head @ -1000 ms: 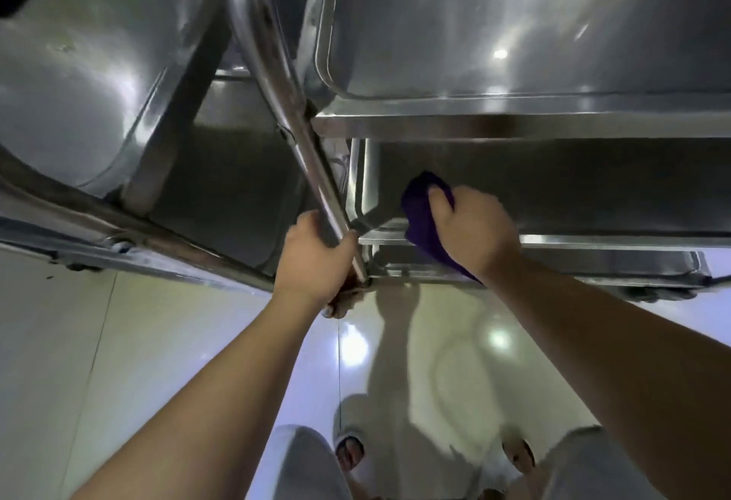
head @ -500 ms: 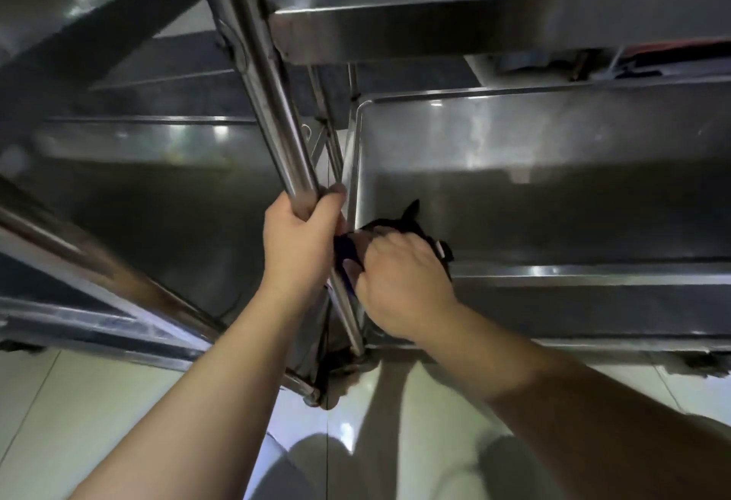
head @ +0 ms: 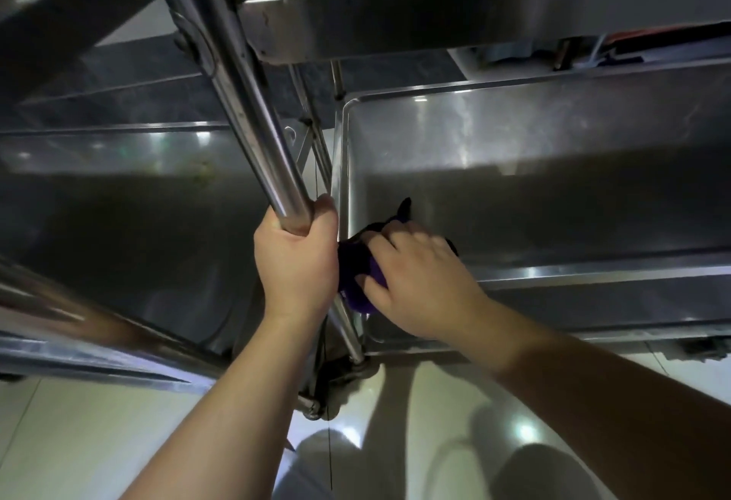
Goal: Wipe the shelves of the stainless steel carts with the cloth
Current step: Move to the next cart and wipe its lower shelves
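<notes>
Pale glossy floor tiles (head: pixel 118 440) shine below me, throwing back the ceiling lights, and steel fills everything above them. My right hand (head: pixel 415 282) lies spread over the purple cloth (head: pixel 356 278), fingers nearly straight and pressing it down into the near left corner of the lower shelf (head: pixel 553 199) of the cart in front of me; a dark tip of the cloth pokes out beyond my fingertips. Just left of it, almost touching the cloth, my left hand (head: pixel 294 262) is wrapped tight around the upright post (head: pixel 253 111), steadying the cart. I judge I am mid-wipe on this lower shelf, working the corner where the rim curves. Most of the tray stretches away to the right of my fingers, so the next move calls for a long sweep that way, keeping pressure flat and my grip on the post firm so the cart does not roll. Above my hands sits the upper shelf (head: pixel 474 16); left of the post is a second cart's shelf (head: pixel 118 191). I can read no brand, label or writing anywhere.
</notes>
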Tool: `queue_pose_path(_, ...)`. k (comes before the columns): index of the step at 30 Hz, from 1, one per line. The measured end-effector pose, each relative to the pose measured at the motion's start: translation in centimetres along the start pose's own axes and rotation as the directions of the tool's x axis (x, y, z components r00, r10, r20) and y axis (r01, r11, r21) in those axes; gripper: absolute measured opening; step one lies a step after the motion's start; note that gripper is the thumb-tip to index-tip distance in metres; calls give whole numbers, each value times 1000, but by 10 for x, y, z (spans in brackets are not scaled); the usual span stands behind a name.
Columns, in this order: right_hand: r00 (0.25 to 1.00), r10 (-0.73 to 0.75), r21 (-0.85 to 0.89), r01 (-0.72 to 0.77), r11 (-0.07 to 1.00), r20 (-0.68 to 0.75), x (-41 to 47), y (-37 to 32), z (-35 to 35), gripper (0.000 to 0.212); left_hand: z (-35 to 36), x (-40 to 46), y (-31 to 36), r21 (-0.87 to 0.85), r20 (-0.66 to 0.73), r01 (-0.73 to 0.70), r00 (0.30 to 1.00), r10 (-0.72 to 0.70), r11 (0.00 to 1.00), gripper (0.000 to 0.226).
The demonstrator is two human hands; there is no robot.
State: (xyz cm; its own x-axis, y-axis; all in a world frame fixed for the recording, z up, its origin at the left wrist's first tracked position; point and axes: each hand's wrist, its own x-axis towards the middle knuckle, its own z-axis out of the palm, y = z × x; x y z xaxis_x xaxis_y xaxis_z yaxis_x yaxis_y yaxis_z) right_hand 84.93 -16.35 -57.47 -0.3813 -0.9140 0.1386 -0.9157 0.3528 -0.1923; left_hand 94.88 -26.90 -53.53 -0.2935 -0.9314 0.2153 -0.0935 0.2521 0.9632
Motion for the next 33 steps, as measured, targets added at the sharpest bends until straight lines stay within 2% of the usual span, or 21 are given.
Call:
queue_pose_path(2,1000,-10,-14,10,1000,0,0,-1,-2,38,1,0,0,-10,-13,-5,1000,5,1000,33)
queue_pose_path(5,999,-33,68,33,997,10,13,-5,1,32,2,0,0,-30,-27,7,1000,-7,1000,30)
queue_pose_path(8,977,87,203,-127,971,196,67,-6,8,15,3,0,-2,-46,-33,9,999,-11,999,25)
queue_pose_path(9,970,116,242,-167,956,212,87,-3,12,13,3,0,-3,-56,-33,8,999,-10,998,23)
queue_pose_path(12,990,98,292,-124,948,103,132,19,24,36,3,1,-5,-69,-36,0,999,-2,998,23)
queue_pose_path(14,991,77,232,-102,967,114,152,33,27,51,3,2,-6,-71,-39,-11,999,9,997,29)
queue_pose_path(18,986,155,101,-161,982,64,167,35,34,67,5,1,-6,-100,-51,-13,999,8,995,37)
queue_pose_path(21,985,57,116,-77,990,164,137,22,35,67,5,2,-8,-91,-62,-7,998,1,996,30)
queue_pose_path(24,943,-62,77,38,996,327,94,15,25,62,5,3,-10,-75,-86,-8,996,2,997,27)
queue_pose_path(26,921,-88,63,69,996,380,67,16,19,62,6,3,-10,-66,-92,-8,996,2,998,27)
queue_pose_path(30,941,45,32,-59,998,337,27,53,4,62,7,1,-8,-66,-89,-22,996,16,998,30)
queue_pose_path(33,901,304,-96,-288,953,310,0,119,-9,62,8,1,-7,-59,-94,-35,995,29,998,33)
